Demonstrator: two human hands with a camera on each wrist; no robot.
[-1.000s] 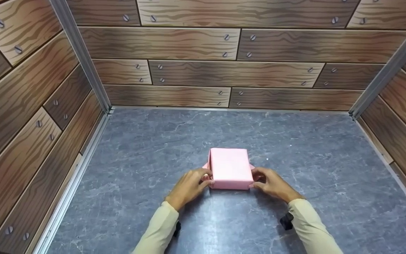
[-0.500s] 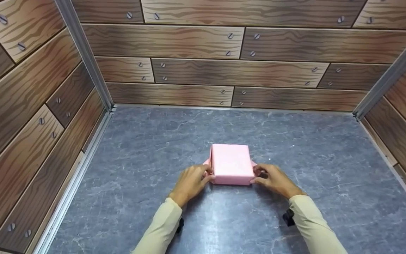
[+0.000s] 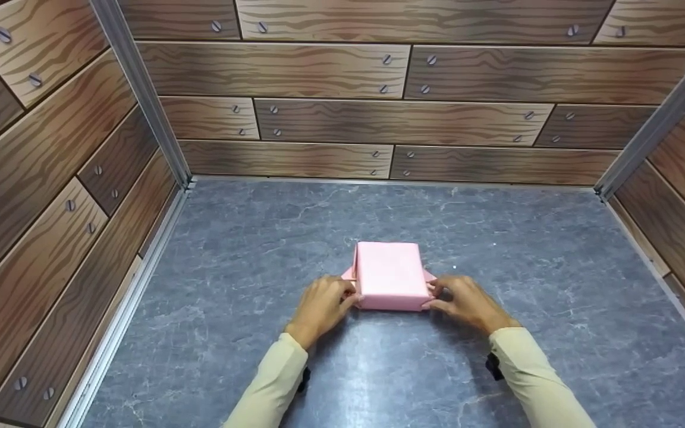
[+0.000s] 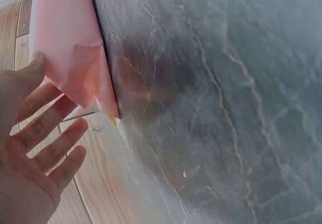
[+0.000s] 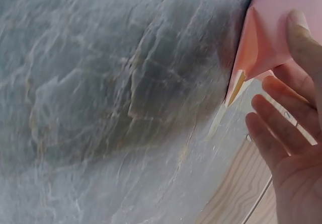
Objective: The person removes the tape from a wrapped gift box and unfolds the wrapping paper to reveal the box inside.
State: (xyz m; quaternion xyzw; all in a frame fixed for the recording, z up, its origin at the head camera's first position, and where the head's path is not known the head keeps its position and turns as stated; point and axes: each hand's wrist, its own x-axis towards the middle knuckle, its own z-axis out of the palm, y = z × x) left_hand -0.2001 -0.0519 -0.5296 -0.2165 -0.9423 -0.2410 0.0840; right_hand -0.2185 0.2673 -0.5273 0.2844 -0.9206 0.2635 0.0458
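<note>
A box-shaped packet in pink wrapping paper (image 3: 391, 270) lies on the grey marbled surface, its top smooth and its ends loosely folded. At its left end, my left hand (image 3: 323, 304) pinches the paper near the front corner, thumb on the front face and index finger behind. My right hand (image 3: 466, 302) holds the matching right corner the same way. Small triangular flaps stick out beyond both ends. In the left wrist view a creased paper fold (image 4: 89, 73) hangs past the fingers. In the right wrist view the fold (image 5: 254, 45) looks pointed. Whatever is inside the wrapping is hidden.
A marbled grey tabletop (image 3: 247, 238) surrounds the packet. Wood-print panels (image 3: 319, 122) wall the back and both sides, joined by metal corner posts (image 3: 140, 89). A tiny white speck (image 3: 454, 267) lies right of the packet.
The head view has shifted slightly, so the packet appears a little higher. Both hands stay at the packet's two ends, with only small finger movements at the paper folds.
</note>
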